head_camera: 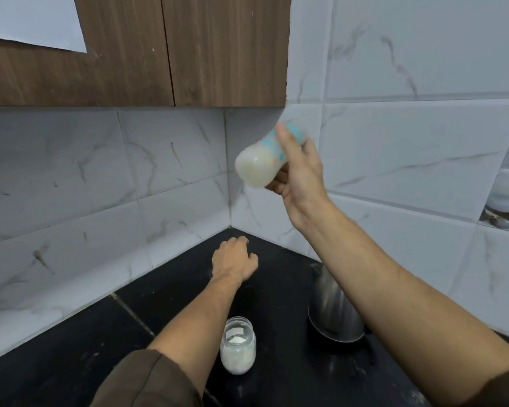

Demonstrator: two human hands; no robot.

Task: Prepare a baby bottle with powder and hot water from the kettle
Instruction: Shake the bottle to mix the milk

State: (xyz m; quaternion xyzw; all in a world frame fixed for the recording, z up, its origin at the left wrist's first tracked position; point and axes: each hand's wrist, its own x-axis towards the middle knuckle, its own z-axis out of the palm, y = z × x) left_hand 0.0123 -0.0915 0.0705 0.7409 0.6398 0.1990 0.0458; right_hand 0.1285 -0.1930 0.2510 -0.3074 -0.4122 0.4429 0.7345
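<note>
My right hand [299,171] is wrapped round the tilted, milky baby bottle [257,165] in mid-air, and if it isn't sealed tight, hot liquid could spray out.

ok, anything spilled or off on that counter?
Nothing spilled outright. The powder jar looks uncapped, no lid in view; faint white specks dot the black counter. The bottle in the right hand is tilted and blurred.

Jar [237,345] stands left of kettle [332,309] on counter [71,348].
</note>
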